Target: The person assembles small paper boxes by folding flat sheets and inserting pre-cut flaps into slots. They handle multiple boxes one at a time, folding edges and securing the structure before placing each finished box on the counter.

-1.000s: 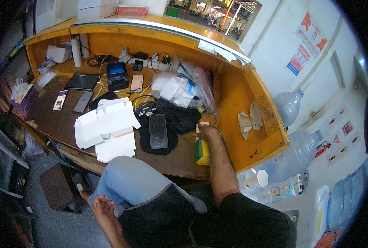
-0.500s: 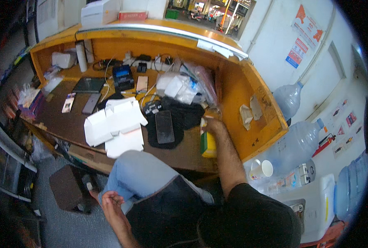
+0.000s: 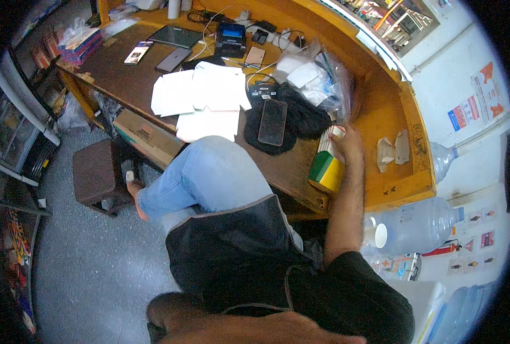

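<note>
My right hand (image 3: 348,142) is at the right end of the desk, its fingers bent over the upper end of a green, yellow and white box-like stack (image 3: 327,166). White layered edges show under the fingers; I cannot make out what the layers are. My left forearm lies bent across my body at the lower edge, and the part of my left hand (image 3: 306,329) in view is blurred with its fingers hidden. Left of the stack, a dark smartphone (image 3: 272,122) rests on black cloth (image 3: 303,112). Unfolded white carton sheets (image 3: 200,94) lie beside it.
On the wooden desk (image 3: 117,71) are a laptop (image 3: 176,36), a grey phone (image 3: 173,59), a small black printer (image 3: 231,40), cables and plastic bags (image 3: 318,77). A brown stool (image 3: 99,173) stands on the floor at left. Paper cups (image 3: 375,235) and water bottles (image 3: 421,226) are at right.
The view has shifted, so the desk appears higher and further right. My left arm has swung from beside my knee across my body. My right hand remains at the stack.
</note>
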{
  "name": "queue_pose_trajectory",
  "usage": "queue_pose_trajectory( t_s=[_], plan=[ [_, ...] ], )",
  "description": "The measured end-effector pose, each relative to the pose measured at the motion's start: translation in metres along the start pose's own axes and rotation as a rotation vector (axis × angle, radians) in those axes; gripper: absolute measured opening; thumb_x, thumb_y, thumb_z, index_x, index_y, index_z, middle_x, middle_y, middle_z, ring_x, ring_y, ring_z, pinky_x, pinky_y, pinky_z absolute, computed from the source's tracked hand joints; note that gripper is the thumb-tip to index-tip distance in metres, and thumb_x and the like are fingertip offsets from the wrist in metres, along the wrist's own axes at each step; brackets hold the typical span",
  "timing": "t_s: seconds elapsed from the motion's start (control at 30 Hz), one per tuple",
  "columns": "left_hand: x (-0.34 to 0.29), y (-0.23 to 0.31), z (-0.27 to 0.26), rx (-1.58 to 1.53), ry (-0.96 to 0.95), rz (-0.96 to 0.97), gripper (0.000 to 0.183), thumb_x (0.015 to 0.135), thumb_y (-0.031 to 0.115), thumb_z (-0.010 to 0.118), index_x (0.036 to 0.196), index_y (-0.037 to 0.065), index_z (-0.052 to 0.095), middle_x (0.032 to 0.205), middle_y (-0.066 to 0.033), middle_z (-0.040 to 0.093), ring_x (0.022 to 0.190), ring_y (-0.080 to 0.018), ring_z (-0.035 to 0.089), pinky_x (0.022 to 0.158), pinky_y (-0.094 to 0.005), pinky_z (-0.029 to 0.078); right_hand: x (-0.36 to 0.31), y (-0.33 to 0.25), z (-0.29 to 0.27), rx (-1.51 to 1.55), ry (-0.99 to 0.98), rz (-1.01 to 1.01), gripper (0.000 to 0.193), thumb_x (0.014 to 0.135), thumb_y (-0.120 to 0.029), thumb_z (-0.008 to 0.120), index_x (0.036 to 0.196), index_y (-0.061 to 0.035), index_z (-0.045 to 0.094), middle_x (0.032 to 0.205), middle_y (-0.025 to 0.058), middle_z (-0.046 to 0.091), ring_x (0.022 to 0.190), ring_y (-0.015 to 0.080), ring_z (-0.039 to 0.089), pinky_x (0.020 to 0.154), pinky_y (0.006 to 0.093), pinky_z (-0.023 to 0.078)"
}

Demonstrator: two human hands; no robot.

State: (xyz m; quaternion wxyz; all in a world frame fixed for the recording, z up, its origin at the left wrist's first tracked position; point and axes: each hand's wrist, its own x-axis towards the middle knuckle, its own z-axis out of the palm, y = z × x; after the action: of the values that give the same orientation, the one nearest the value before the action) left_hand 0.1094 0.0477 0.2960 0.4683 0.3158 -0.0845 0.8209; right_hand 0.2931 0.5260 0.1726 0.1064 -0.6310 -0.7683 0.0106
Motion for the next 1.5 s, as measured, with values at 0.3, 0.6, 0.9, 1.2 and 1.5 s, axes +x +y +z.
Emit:
queue_pose_trajectory(
  t_s=[0.3, 0.6, 0.9, 1.2, 1.5],
  plan=[
    [0.008, 0.034, -0.064, 0.481, -0.223, 0.053, 0.098, 0.099, 0.083, 0.044, 0.134, -0.005, 0.067, 0.142, -0.0359, 0.059, 0.149, -0.0584, 0.040, 0.124, -0.0691, 0.022, -0.039, -0.182, 0.018, 0.449, 0.129, -0.756, 0.049, 0.086, -0.017, 0.080, 0.133, -0.0078, 0.071, 0.137, 0.0234, 0.067, 0.126, 0.0409, 0.064, 0.111, 0.0493, 0.049],
    [-0.035, 0.060, -0.084, 1.156, 0.082, -0.084, 0.094, 0.100, 0.081, 0.045, 0.137, -0.004, 0.061, 0.139, -0.0309, 0.061, 0.137, -0.0478, 0.054, 0.119, -0.0631, 0.036, 0.007, -0.300, 0.141, 0.227, -0.151, -0.862, 0.041, 0.096, -0.022, 0.064, 0.134, -0.0121, 0.073, 0.136, 0.0226, 0.069, 0.130, 0.0414, 0.064, 0.110, 0.0498, 0.051],
    [0.007, 0.055, -0.147, 1.275, 0.869, -0.084, 0.062, 0.107, 0.051, 0.061, 0.140, -0.001, 0.056, 0.129, -0.0169, 0.065, 0.117, -0.0283, 0.065, 0.101, -0.0416, 0.052, -0.063, -0.353, 0.011, 0.457, 0.471, -1.080, 0.013, 0.093, -0.024, 0.068, 0.086, -0.0177, 0.076, 0.068, 0.0069, 0.071, 0.064, 0.0268, 0.073, 0.054, 0.0436, 0.058],
    [0.038, 0.081, -0.186, 0.946, 1.126, 0.481, 0.058, 0.109, 0.026, 0.056, 0.156, -0.001, 0.038, 0.145, -0.0209, 0.056, 0.133, -0.0334, 0.059, 0.112, -0.0487, 0.049, -0.169, -0.338, -0.054, 1.059, -0.250, -1.761, 0.039, 0.093, -0.025, 0.074, 0.125, -0.0032, 0.072, 0.125, 0.0175, 0.071, 0.119, 0.0345, 0.068, 0.099, 0.0467, 0.056],
    [0.034, 0.100, -0.150, 1.111, 1.213, 0.332, 0.061, 0.104, 0.011, 0.058, 0.157, -0.004, 0.034, 0.144, -0.0263, 0.053, 0.131, -0.0346, 0.058, 0.111, -0.0477, 0.049, -0.120, -0.345, -0.030, 1.410, -0.988, -1.128, 0.053, 0.102, -0.022, 0.074, 0.149, -0.0017, 0.058, 0.129, 0.0232, 0.070, 0.119, 0.0323, 0.070, 0.099, 0.0418, 0.055]
  ],
)
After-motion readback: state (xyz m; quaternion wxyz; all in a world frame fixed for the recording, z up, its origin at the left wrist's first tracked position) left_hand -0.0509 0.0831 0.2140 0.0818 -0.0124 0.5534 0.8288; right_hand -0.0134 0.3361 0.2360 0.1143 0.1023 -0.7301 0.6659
